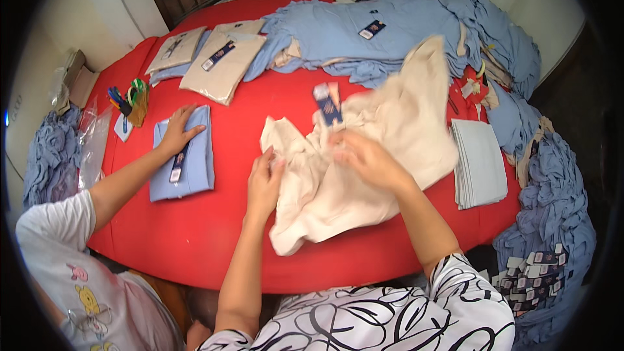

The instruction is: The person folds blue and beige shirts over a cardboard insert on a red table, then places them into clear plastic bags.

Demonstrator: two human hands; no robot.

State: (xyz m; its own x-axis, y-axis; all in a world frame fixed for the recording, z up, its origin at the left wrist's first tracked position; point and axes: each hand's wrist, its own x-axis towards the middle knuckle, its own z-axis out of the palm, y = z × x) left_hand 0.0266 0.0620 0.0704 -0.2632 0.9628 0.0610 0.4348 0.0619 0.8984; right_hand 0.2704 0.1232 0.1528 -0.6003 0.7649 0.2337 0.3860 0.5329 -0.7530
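Two hands at work: the left hand [265, 179] and the right hand [364, 156] both lay on a crumpled cream fabric garment [377, 156] spread over the red cloth-covered table [214, 234].
Garment's place: middle of the table, right in front of the person, with a dark blue hang tag [328, 107] sticking up at its top edge.
Behind it: a big heap of light blue garments [403, 32] along the far side, touching the cream one's upper corner.
To its right: a neat stack of folded pale blue fabric [481, 162], just beside the garment's edge.
To its left: a folded light blue garment [188, 156] under a co-worker's hand [177, 131], well apart from the cream one.
Far left: two folded beige garments [221, 65] and a small holder with pens and scissors [133, 101].
Left hand pose: forearm came straight up from the lower edge, fingers together and pinching a fold at the garment's left edge.
Right hand pose: forearm angled in from the lower right, hand blurred; fingers curled onto the fabric near the tag, whether they clamped it I could not tell.
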